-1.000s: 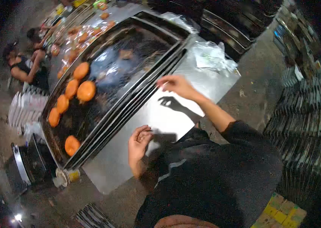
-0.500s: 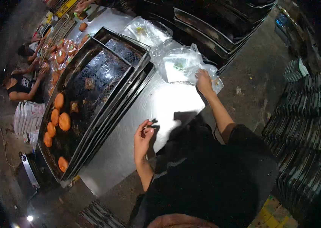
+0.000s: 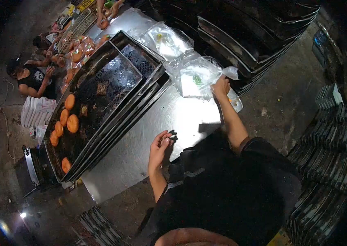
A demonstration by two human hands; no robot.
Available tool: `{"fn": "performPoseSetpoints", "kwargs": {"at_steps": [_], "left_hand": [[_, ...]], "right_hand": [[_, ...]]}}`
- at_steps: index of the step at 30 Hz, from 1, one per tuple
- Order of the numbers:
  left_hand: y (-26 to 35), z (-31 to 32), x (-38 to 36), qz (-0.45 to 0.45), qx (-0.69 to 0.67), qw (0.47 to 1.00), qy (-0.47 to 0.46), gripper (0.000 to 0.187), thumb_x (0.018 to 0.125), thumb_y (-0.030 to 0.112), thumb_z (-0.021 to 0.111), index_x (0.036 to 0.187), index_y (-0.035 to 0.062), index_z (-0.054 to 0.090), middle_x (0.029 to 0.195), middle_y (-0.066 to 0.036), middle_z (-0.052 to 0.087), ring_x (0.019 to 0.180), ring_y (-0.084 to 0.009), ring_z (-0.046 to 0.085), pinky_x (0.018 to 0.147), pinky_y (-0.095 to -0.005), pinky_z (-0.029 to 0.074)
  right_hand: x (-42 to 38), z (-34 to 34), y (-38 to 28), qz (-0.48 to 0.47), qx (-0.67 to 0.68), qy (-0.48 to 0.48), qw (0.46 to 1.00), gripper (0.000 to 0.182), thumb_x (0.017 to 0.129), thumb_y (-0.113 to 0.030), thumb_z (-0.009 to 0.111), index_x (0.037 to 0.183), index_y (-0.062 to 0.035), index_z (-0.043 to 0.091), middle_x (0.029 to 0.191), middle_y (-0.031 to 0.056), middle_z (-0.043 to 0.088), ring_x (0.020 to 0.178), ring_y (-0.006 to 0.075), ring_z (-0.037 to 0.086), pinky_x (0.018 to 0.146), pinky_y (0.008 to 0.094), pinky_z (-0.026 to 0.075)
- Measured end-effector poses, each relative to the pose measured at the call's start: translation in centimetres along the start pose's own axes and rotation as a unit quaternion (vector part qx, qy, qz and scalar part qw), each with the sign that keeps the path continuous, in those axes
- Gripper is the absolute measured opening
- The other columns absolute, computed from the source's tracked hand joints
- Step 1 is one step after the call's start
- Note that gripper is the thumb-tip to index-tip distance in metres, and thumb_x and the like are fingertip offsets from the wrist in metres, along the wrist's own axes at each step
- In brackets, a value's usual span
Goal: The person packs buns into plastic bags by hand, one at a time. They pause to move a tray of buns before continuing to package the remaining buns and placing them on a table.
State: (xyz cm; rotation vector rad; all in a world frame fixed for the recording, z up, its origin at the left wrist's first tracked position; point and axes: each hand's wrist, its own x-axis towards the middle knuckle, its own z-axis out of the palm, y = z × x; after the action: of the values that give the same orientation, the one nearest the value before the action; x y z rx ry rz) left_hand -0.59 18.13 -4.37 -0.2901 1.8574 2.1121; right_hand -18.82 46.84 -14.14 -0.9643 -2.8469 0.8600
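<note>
Clear plastic bags [image 3: 194, 76] with green print lie in a loose pile on the bright metal table [image 3: 128, 174]. My right hand [image 3: 222, 87] is closed on the right edge of the pile, gripping a plastic bag [image 3: 231, 73] whose end sticks up past the fingers. My left hand [image 3: 160, 148] hovers over the near side of the table, fingers loosely curled and apart from the thumb, with nothing visible in it. To its left, several round golden-brown buns [image 3: 73, 123] sit in the top one of some stacked dark baking trays [image 3: 112, 129].
Bagged buns [image 3: 76, 55] lie beyond the trays, where a person in a dark top [image 3: 38, 82] works. Another person's hands [image 3: 103, 18] handle a bun at the far end. Dark trays [image 3: 231, 39] stand behind the bags; more stacked trays [image 3: 325, 151] are at the right.
My right hand has closed further on the bags, and a bag end now rises beside the fingers. My left hand stays nearly in place. The view has shifted slightly.
</note>
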Motion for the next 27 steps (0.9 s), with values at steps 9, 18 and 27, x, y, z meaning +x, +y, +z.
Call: {"fn": "performPoseSetpoints", "kwargs": {"at_steps": [9, 18, 27], "left_hand": [[0.6, 1.7, 0.5, 0.014, 0.022, 1.0, 0.001, 0.036, 0.083, 0.013, 0.052, 0.115, -0.0033, 0.043, 0.102, -0.009, 0.054, 0.083, -0.0149, 0.054, 0.076, -0.0257, 0.043], [0.4, 4.5, 1.6, -0.065, 0.014, 0.994, -0.092, 0.035, 0.082, 0.009, 0.053, 0.114, -0.0027, 0.045, 0.1, -0.008, 0.055, 0.085, -0.0125, 0.052, 0.078, -0.0226, 0.042], [-0.1, 11.0, 4.3, -0.026, -0.023, 0.945, -0.325, 0.041, 0.078, 0.007, 0.057, 0.116, 0.0, 0.044, 0.108, -0.009, 0.05, 0.098, -0.0143, 0.047, 0.083, -0.0268, 0.04]], "right_hand": [[0.6, -0.4, 1.9, -0.014, 0.239, -0.098, 0.966, 0.032, 0.056, -0.02, 0.058, 0.08, 0.003, 0.06, 0.085, 0.0242, 0.058, 0.079, 0.0321, 0.058, 0.067, 0.0366, 0.043], [-1.9, -5.3, 10.2, 0.024, 0.465, -0.163, 0.87, 0.018, 0.075, -0.006, 0.052, 0.092, 0.0002, 0.055, 0.08, 0.0084, 0.059, 0.063, 0.0173, 0.057, 0.05, 0.0262, 0.045], [-12.1, -17.6, 7.1, -0.057, 0.626, -0.17, 0.759, 0.027, 0.08, -0.011, 0.052, 0.101, 0.0065, 0.052, 0.09, 0.0143, 0.059, 0.072, 0.0163, 0.059, 0.063, 0.0253, 0.048]]}}
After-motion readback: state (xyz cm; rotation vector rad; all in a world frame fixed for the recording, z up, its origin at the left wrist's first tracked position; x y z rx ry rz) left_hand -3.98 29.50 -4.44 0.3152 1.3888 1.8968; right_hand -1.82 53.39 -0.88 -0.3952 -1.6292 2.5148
